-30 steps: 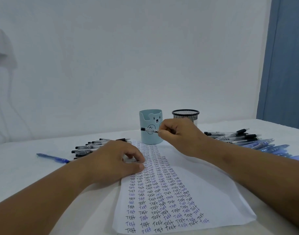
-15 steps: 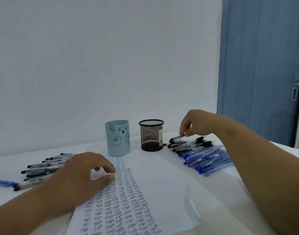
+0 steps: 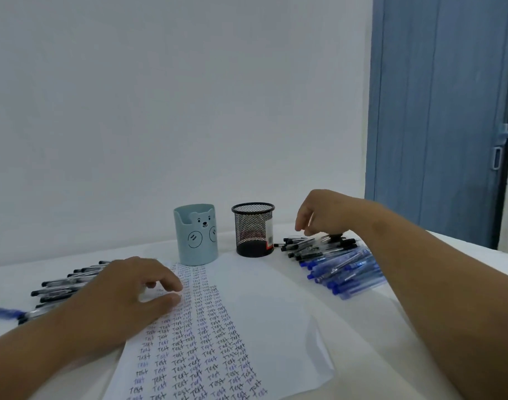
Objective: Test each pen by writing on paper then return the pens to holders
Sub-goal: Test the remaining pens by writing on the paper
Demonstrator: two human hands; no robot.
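While the left hand (image 3: 126,293) rests flat-fingered on the paper (image 3: 247,321), the right hand (image 3: 325,212) hovers, fingers loosely curled and empty, over the black pens (image 3: 313,248) beside the mesh holder (image 3: 253,229), likely selecting one to pinch next.

I am looking at a plain white wall (image 3: 160,111) filling most of the view, evenly and softly lit. A blue door (image 3: 443,116) is standing at the right, with a pale handle (image 3: 498,161) showing near its right edge. A white table (image 3: 362,327) is stretching across the lower part of my view, running back until it is meeting the wall.
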